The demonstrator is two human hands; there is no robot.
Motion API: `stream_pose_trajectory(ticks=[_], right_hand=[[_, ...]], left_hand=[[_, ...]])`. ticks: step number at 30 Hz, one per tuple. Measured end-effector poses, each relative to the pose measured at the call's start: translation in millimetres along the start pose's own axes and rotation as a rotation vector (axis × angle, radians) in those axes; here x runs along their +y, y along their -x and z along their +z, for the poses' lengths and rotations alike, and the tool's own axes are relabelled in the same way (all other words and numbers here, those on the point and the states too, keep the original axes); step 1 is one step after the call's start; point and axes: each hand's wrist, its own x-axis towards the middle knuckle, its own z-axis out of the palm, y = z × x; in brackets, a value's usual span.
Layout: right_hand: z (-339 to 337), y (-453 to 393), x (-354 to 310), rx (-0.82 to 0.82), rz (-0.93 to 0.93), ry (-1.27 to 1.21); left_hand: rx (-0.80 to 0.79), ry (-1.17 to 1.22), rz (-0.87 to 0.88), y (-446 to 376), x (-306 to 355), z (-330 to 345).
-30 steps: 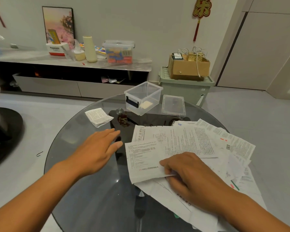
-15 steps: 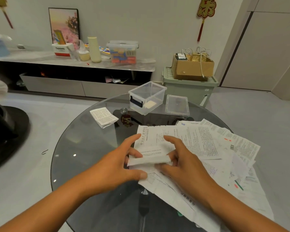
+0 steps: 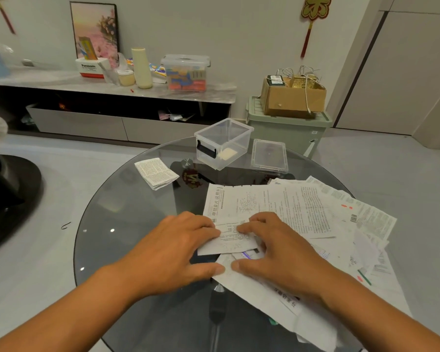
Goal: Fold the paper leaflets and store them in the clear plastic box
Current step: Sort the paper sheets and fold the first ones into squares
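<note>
A folded white leaflet (image 3: 229,241) lies on the round glass table (image 3: 127,224) atop a spread of unfolded leaflets (image 3: 302,212). My left hand (image 3: 173,252) presses its left end with fingers laid flat. My right hand (image 3: 280,250) presses its right end the same way, and the two thumbs nearly touch at the near edge. The clear plastic box (image 3: 222,142) stands open at the table's far side with one small pale item inside. Its lid (image 3: 269,155) lies flat to its right. A separate folded leaflet (image 3: 156,172) lies to the box's left.
A low sideboard (image 3: 112,85) along the far wall carries a lidded storage box (image 3: 186,72), a bottle and cartons. A green bin (image 3: 287,123) with a cardboard carton (image 3: 292,96) on top stands just behind the table. A dark round base (image 3: 8,194) sits on the floor at left.
My left hand came over from the bare glass to the leaflet. Both hands folded the sheet over and now press it flat on the pile.
</note>
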Motion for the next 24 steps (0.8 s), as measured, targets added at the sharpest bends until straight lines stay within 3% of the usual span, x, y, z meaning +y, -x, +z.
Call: stream_pose_trajectory(ticks=[3,5,8,11,16,20,22,24], right_hand=[[5,-1,-4,0.084,-0.017,0.033],[8,0,-6,0.145,0.006,-0.104],[9,2,-6,0.220,0.038,-0.382],[7,1,-6,0.198,0.085,-0.388],[10,-5,-15,0.196,0.156,-0.305],[11,-5,-18,0.239,0.100,-0.457],[8,-4,-18,0.260,0.021,-0.581],[5,-3,-22,0.289,-0.023,-0.728]], left_hand=[[0.028,-0.020,0.047,-6,1,-3],[0.056,0.019,0.013,-9,1,-1],[0.079,0.376,-0.194,-8,5,0],[0.049,0.597,-0.318,-8,12,1],[0.034,0.421,-0.325,-8,13,6],[0.008,0.295,-0.264,-11,8,5],[0.047,0.356,-0.241,-12,9,6],[0.099,0.631,-0.287,-13,14,3]])
